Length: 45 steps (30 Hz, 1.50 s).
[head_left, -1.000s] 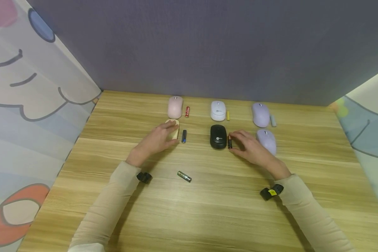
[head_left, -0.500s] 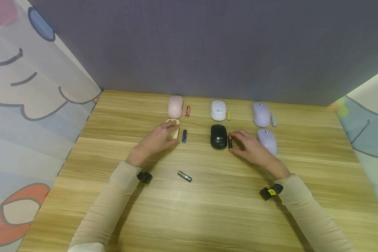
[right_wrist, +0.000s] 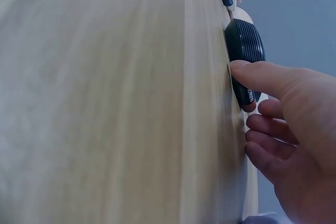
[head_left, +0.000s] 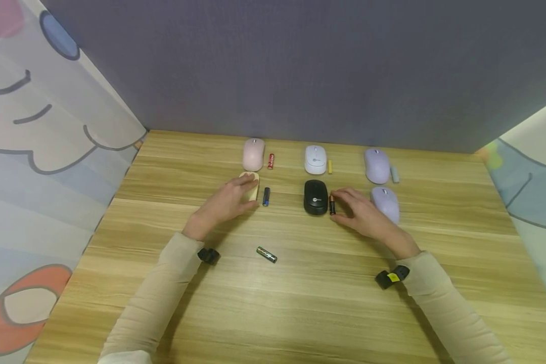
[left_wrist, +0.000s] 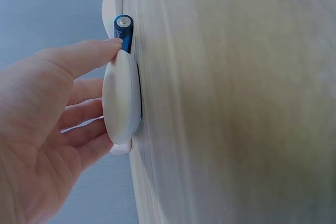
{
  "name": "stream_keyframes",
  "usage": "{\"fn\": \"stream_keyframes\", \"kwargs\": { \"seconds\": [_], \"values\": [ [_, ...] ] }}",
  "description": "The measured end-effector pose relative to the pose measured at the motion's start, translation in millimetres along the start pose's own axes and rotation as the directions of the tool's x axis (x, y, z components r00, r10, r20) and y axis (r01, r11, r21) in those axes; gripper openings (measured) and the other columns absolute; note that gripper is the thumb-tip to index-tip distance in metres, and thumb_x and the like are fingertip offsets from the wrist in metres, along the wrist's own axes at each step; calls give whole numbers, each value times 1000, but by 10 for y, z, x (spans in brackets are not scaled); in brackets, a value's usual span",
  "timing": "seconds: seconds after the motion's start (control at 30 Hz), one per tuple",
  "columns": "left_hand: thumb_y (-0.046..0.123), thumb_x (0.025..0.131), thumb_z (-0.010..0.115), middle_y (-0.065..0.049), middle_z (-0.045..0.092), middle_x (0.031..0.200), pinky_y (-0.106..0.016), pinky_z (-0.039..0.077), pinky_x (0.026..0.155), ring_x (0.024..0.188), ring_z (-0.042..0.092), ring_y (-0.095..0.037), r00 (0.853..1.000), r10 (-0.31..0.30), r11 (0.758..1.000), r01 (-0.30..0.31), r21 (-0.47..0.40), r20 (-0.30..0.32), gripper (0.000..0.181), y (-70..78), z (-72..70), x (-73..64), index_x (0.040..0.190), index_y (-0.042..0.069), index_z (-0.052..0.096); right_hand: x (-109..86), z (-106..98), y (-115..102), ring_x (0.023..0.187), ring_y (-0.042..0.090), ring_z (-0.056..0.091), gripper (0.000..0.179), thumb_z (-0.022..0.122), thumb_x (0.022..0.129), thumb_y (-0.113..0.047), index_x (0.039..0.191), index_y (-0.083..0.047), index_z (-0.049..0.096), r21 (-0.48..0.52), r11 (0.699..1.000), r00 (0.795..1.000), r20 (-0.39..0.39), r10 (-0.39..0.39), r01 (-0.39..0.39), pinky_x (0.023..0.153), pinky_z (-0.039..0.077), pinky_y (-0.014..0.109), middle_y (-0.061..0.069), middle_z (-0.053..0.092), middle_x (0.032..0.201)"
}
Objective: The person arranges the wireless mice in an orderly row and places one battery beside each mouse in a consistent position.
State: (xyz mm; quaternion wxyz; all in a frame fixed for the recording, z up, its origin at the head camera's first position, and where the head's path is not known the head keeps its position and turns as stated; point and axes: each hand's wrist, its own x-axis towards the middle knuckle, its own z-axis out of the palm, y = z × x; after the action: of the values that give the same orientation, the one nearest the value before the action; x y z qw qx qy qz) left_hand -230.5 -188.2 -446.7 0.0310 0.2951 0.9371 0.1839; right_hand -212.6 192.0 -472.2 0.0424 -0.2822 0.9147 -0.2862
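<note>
My left hand point(head_left: 223, 205) holds a cream computer mouse point(head_left: 250, 189) on the table, fingers over it. In the left wrist view the thumb lies at one end of the cream mouse point(left_wrist: 121, 98), beside a blue-and-black battery point(left_wrist: 124, 30). My right hand point(head_left: 361, 215) pinches a black battery with a copper end point(head_left: 332, 205) between thumb and index finger. That battery lies right beside a black mouse point(head_left: 316, 197). The right wrist view shows the thumb covering part of the black battery point(right_wrist: 244, 93).
Behind stand a pink mouse point(head_left: 253, 154) with a red battery point(head_left: 271, 161), a white mouse point(head_left: 315, 160) with a yellow battery point(head_left: 329, 167), and a purple mouse point(head_left: 377, 166) with a pale battery point(head_left: 395, 174). Another purple mouse point(head_left: 385, 204) sits near the right hand. A green battery point(head_left: 266, 254) lies in front.
</note>
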Motion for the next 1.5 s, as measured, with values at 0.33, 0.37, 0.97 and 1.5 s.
{"fn": "stream_keyframes", "kwargs": {
  "seconds": [0.33,0.37,0.97,1.5],
  "values": [
    [27,95,76,-30,44,154,-52,41,116,144,45,-44,1000,-3,1000,3,2,3,62,-20,4,8,143,-7,55,-2,5,-107,133,45,51,69,82,89,-16,146,7,49,-13,998,995,-79,-65,64,115,40,62,26,50,145],
    [27,95,76,-30,43,154,-52,41,117,144,44,-44,1000,-3,1000,3,2,3,63,-23,7,10,143,-7,54,4,8,-129,132,45,51,70,83,88,-15,145,7,50,-16,996,992,-96,-84,83,114,41,61,25,51,145],
    [28,95,76,-27,43,156,-51,39,118,145,44,-42,1000,-16,1000,16,5,13,63,-16,8,26,144,-6,54,67,144,-477,139,38,48,65,79,93,-19,149,-2,50,-25,982,981,37,-188,189,115,42,56,19,49,152],
    [29,95,76,-26,42,157,-51,38,119,145,44,-41,999,-30,1000,30,1,21,65,-18,18,23,145,-5,53,142,320,-768,143,31,46,67,77,94,-27,150,-4,50,-10,937,924,167,-343,349,121,37,47,14,48,156]
  ]
}}
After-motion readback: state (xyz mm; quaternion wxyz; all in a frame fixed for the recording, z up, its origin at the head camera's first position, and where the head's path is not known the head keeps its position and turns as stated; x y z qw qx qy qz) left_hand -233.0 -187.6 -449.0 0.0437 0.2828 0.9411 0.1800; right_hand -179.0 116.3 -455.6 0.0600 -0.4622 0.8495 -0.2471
